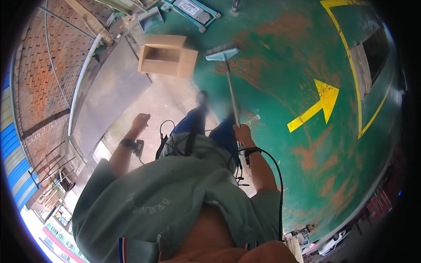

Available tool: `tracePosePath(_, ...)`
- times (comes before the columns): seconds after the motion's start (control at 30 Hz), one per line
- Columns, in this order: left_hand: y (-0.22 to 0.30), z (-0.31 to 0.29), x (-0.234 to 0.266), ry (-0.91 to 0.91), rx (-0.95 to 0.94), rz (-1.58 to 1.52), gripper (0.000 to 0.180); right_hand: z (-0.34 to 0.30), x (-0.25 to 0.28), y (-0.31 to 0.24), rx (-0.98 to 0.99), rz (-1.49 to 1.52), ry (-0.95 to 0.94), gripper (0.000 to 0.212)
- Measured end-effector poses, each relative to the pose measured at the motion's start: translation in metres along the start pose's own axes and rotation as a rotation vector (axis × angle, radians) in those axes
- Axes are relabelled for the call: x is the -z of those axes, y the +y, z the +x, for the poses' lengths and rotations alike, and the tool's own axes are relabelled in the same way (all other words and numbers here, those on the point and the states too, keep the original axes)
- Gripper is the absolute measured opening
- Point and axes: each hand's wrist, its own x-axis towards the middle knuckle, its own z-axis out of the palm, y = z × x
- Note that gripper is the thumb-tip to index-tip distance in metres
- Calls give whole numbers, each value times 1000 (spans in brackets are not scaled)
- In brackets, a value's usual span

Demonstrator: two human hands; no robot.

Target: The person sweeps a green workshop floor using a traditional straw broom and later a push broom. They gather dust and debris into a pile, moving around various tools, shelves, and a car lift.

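My right hand [243, 134] grips the top of the handle of a broom [226, 54]. The broom slants away from me, its light blue head and dark bristles on the green floor ahead. Off to the left my left hand [140, 122] hangs free beside my body, its fingers curled in and nothing seen in them. Just left of the broom head an open cardboard box [163, 55] lies on the floor, its inside facing me. Beyond the box stands a dustpan-like bin [150, 19] with a pale rim.
Reddish-brown dust streaks the green floor [272, 83]. A teal wheeled floor jack [193, 11] sits at the far end. A yellow arrow [316, 105] and yellow lines mark the right side. Along the left run a grey sheet [109, 79], a white pipe [81, 83] and a brick wall [48, 57].
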Motion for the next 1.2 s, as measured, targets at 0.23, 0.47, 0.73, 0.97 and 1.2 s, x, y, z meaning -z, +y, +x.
tracePosePath(0.23,-16,-13,12,23,71,-3,41,16,3,-99,-379,1380,-685,23)
tracePosePath(0.47,-43,-54,-16,-8,236,166,40,73,-26,-124,-496,1894,-1229,16)
tracePosePath(0.73,14,-54,-45,62,-35,303,36,108,101,4,-355,2406,-653,7)
tracePosePath(0.97,157,-29,-74,21,-370,406,33,19,232,191,-143,2675,-172,16)
tracePosePath(1.2,162,4,-85,35,-419,359,30,64,223,180,-130,1501,355,22)
